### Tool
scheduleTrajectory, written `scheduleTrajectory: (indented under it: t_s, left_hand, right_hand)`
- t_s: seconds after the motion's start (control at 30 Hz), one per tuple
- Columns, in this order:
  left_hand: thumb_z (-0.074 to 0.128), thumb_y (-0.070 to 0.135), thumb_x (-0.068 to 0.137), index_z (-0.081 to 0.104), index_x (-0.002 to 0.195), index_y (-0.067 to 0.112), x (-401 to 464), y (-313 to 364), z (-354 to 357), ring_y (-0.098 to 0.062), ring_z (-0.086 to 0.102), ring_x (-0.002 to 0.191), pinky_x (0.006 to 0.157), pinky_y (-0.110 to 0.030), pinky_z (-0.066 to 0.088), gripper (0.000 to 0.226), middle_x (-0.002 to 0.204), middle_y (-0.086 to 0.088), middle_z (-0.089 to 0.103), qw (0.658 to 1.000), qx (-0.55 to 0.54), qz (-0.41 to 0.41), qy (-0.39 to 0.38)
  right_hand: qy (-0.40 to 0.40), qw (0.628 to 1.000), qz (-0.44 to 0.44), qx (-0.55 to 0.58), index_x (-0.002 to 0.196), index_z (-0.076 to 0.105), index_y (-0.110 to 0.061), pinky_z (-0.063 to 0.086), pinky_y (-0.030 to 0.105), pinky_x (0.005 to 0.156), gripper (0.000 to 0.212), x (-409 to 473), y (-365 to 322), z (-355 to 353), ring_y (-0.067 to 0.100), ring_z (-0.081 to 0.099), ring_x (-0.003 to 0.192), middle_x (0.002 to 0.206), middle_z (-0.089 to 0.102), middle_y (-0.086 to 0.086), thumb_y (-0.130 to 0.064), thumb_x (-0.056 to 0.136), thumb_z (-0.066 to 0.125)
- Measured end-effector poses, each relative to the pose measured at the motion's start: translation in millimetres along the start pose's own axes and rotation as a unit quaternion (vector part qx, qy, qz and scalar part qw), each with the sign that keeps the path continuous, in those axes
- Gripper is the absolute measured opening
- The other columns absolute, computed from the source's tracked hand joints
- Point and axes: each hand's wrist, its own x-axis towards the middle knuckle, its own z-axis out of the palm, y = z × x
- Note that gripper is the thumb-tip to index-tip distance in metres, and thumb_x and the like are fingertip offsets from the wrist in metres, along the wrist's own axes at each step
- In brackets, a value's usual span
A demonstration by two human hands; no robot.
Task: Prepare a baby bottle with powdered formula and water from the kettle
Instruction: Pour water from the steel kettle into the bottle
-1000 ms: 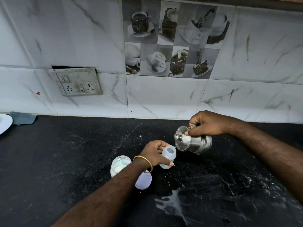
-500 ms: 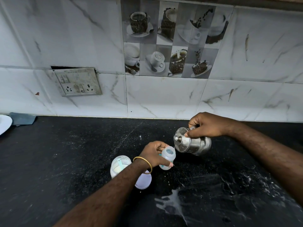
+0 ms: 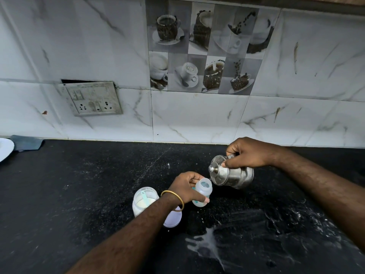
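Observation:
My left hand (image 3: 187, 186) grips a small clear baby bottle (image 3: 203, 191) standing on the black counter, its open mouth facing up. My right hand (image 3: 248, 153) holds a small steel kettle (image 3: 231, 174) by its handle, thumb on the lid, tilted left so the spout touches the bottle's rim. To the left stands an open jar of white formula powder (image 3: 144, 201) with a light blue scoop (image 3: 144, 196) inside. A pale lid (image 3: 173, 217) lies beside the jar, partly hidden under my left wrist.
Spilled white liquid (image 3: 205, 246) and powder smears mark the black counter (image 3: 79, 194) in front and to the right. A white plate (image 3: 5, 149) and grey cloth (image 3: 26, 143) sit at the far left. A socket plate (image 3: 92, 98) hangs on the marble wall.
The kettle has tipped a little further and come down closer, its spout now at the bottle's mouth. My left hand keeps the bottle in the same place.

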Motion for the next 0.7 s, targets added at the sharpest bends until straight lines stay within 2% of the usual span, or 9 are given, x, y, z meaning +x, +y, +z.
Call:
scheduleTrajectory:
  t_s: [0.27,0.43,0.57,0.7]
  left_hand:
    - [0.096,0.012,0.044,0.071,0.098,0.018,-1,2,-1,-0.022,0.072,0.098,0.090,-0.038,0.059,0.060,0.101,-0.002,0.076,1.000,0.002,-0.005,0.004]
    - [0.096,0.016,0.041,0.072,0.099,0.016,-2,4,-1,-0.023,0.072,0.097,0.089,-0.037,0.060,0.063,0.101,-0.003,0.077,1.000,0.001,-0.009,0.004]
    - [0.096,0.011,0.044,0.072,0.100,0.015,-3,4,-2,-0.022,0.073,0.097,0.088,-0.037,0.060,0.061,0.101,-0.003,0.077,1.000,-0.007,-0.018,0.003]
    - [0.095,0.005,0.047,0.071,0.101,0.013,-4,4,-3,-0.022,0.073,0.096,0.087,-0.035,0.060,0.060,0.102,-0.005,0.076,1.000,-0.014,-0.023,0.001]
  right_hand:
    - [-0.004,0.999,0.010,0.048,0.059,0.054,-0.020,0.036,0.023,0.052,0.036,-4,7,6,0.005,0.045,0.051,0.054,0.050,-0.009,-0.033,0.086,0.074]
    - [-0.001,0.996,0.006,0.092,0.067,0.061,-0.015,0.035,0.020,0.050,0.028,-8,13,12,0.006,0.045,0.052,0.059,0.053,-0.004,-0.030,0.087,0.073]
    - [0.014,0.991,0.010,0.131,0.067,0.061,-0.015,0.035,0.016,0.047,0.027,-11,21,18,0.003,0.045,0.047,0.054,0.053,-0.008,-0.027,0.088,0.073]
    - [0.028,0.984,0.014,0.173,0.065,0.061,-0.017,0.032,0.019,0.041,0.028,-13,29,26,0.005,0.043,0.042,0.053,0.053,-0.003,-0.025,0.089,0.072]
